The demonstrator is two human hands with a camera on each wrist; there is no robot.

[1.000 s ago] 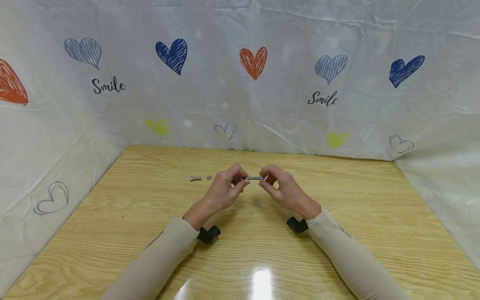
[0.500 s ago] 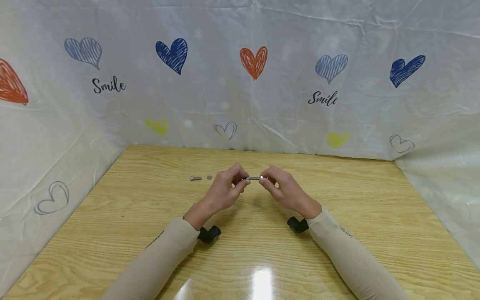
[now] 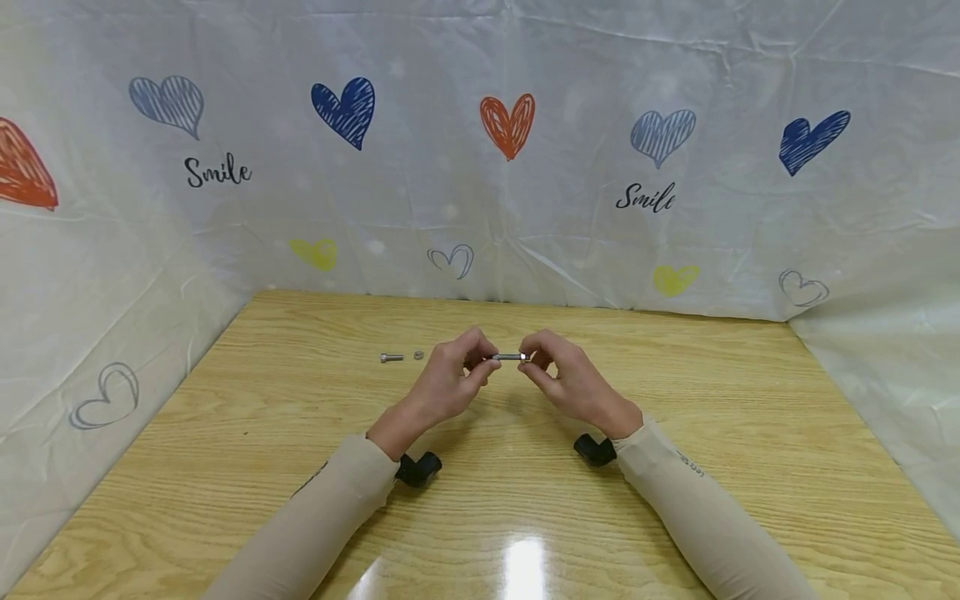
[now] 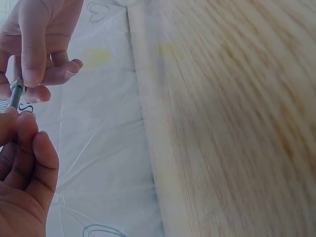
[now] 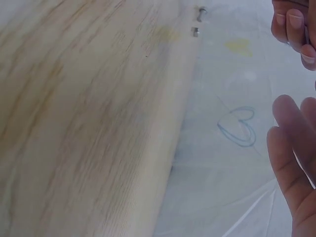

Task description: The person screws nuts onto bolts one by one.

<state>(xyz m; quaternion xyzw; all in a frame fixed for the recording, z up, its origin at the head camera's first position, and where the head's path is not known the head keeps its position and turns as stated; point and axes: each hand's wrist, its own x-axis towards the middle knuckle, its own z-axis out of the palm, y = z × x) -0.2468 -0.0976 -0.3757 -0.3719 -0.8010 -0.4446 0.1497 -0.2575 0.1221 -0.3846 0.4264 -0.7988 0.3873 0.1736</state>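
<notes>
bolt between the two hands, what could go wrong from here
The nut is small and might slip from the right hand. The bolt could drop onto the table if the left hand loosens its pinch. The loose nut looks close to the left hand and might get knocked.

Metal bolt (image 3: pixel 508 357), glossy wooden tabletop (image 3: pixel 720 400)

Premises: a makeshift work booth; type of building cannot be determined. A wood-grain bench (image 3: pixel 750 417) is enclosed at rear and both sides by creased white sheeting (image 3: pixel 442 42), printed with coloured hearts (image 3: pixel 507 127) and "Smile" lettering (image 3: pixel 217 171). Bright light reflects off its surface.
</notes>
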